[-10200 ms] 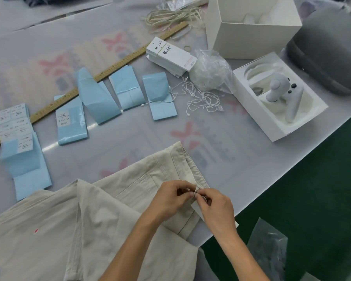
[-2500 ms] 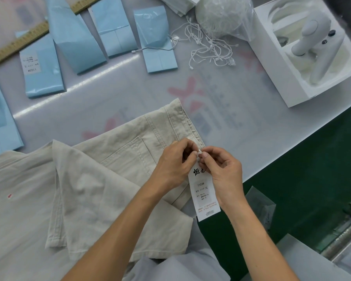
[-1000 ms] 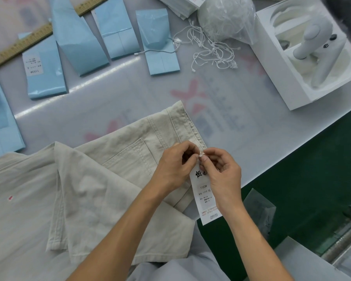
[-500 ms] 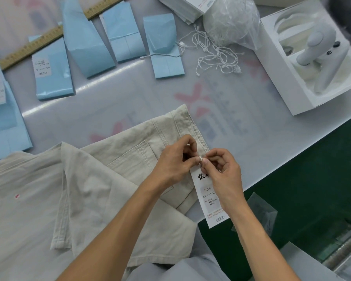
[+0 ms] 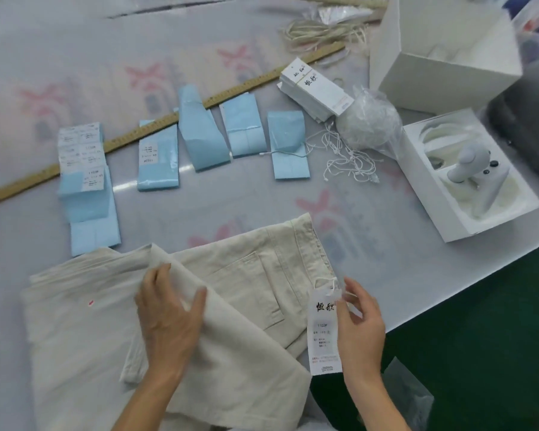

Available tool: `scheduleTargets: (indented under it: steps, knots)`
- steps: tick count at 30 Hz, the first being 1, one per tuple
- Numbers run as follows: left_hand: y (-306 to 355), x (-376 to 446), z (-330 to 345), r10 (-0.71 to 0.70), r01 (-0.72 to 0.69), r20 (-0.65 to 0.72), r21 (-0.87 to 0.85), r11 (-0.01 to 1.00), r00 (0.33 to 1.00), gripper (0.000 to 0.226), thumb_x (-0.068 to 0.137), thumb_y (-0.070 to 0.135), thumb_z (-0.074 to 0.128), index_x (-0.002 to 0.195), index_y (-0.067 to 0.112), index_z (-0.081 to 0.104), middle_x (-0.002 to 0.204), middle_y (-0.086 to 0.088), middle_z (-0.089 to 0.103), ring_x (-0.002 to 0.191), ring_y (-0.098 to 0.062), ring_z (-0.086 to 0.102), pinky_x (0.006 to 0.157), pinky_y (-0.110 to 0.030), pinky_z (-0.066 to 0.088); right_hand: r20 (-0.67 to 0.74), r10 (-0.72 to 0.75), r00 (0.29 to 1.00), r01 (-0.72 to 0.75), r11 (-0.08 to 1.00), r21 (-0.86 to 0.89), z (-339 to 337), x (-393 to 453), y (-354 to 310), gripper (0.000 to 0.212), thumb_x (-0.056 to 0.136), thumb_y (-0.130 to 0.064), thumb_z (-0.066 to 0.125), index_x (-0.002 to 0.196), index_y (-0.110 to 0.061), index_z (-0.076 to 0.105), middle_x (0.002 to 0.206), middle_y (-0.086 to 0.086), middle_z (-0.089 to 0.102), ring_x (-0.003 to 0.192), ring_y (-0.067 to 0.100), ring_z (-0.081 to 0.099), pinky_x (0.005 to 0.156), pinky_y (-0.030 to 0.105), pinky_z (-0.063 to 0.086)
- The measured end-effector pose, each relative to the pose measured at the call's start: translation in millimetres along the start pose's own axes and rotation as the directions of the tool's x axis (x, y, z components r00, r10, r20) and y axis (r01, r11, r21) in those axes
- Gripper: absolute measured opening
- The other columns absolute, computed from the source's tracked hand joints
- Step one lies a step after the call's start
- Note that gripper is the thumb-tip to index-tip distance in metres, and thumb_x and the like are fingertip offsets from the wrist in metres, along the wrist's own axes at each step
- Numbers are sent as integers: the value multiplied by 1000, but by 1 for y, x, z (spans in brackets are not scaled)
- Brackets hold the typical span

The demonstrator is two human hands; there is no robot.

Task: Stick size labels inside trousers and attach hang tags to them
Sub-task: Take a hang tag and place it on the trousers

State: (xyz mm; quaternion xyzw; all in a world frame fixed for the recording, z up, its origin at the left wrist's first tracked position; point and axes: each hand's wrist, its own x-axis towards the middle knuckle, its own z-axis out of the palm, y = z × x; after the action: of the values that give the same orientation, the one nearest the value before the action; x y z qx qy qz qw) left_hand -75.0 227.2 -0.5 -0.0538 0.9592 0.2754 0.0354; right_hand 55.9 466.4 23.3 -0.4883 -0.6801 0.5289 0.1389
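Beige trousers (image 5: 237, 275) lie folded at the table's near edge, waistband to the right. A white hang tag (image 5: 322, 334) with black print is tied by a thin white string to the waistband and lies over the trousers' right edge. My right hand (image 5: 360, 328) is beside the tag with fingers straight, its thumb touching the tag's right side. My left hand (image 5: 168, 315) rests flat with spread fingers on the folded trouser leg. Blue size-label sheets (image 5: 157, 157) lie in a row further back.
A stack of hang tags (image 5: 316, 88), loose white strings (image 5: 343, 157) and a plastic bag (image 5: 369, 122) sit at the back right. A wooden ruler (image 5: 131, 135) crosses the table. A white box with a controller (image 5: 470, 175) and an open box (image 5: 442, 54) stand right. The table edge (image 5: 448, 293) runs diagonally.
Both hands have let go of the tag's string at the waistband. My left hand moved left onto the folded leg, my right hand opened beside the hanging tag. The view tilted up.
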Motion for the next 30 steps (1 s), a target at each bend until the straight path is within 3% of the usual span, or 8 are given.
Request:
scheduleTargets:
  steps: [3,8,13,16,19,21,25,30]
  knots:
    - [-17,-12,-15,-202,199,52,57,978,978,75,77,49,79,135,9,52,132,-19,53,123,-41,46,101,-55,38,56,94,994,-74,956,-283,-14,-3,17,49,92,-28,73,132,-45,51,123,-11,50,106,11,60,77,30,54]
    - [-47,-6,-39,-285,269,305,93,959,909,38,82,58,71,88,22,60,110,-8,59,109,-32,52,95,-44,45,156,285,946,-193,878,-437,-21,-5,29,52,85,-24,81,127,-23,50,86,9,67,76,18,66,72,38,58]
    - [-54,-5,-51,-262,205,297,207,956,918,59,72,70,75,105,25,55,119,0,49,119,-28,49,96,-40,45,195,305,932,-207,892,-403,-9,-5,21,33,73,-21,91,97,-7,73,95,7,75,92,24,71,91,49,56]
    - [-59,-10,-55,-161,184,387,-21,983,908,33,80,47,77,84,24,53,95,8,55,94,-23,57,87,-39,49,186,362,913,-278,889,-365,-2,-12,14,16,80,-10,85,89,0,75,81,13,77,82,32,74,85,52,60]
    - [-64,-14,-56,-138,272,476,-226,935,868,33,92,22,72,105,20,42,108,-1,62,87,-27,60,78,-35,45,153,355,922,-287,894,-346,0,-12,4,10,87,-12,79,83,-4,76,75,10,77,78,32,74,73,46,58]
    - [-64,-17,-61,-108,367,501,-453,813,859,41,92,8,72,117,23,43,120,-9,63,89,-31,65,78,-35,48,157,307,939,-241,910,-338,-1,-11,-4,13,90,-19,77,82,-8,76,72,6,77,67,26,70,61,37,51]
    - [-38,-14,-75,95,583,607,-788,196,789,57,83,-3,71,126,30,55,114,-21,69,87,-37,70,69,-42,61,139,285,948,-281,958,-50,8,-6,-19,6,93,-14,73,95,-8,72,80,17,76,56,19,63,52,29,52]
    - [14,-5,-82,256,641,619,-768,-3,743,36,83,-2,63,112,18,70,90,-15,60,72,-21,64,61,-32,58,290,316,903,-345,937,56,42,-18,-28,10,95,3,65,104,7,67,93,25,75,67,26,72,55,28,60]
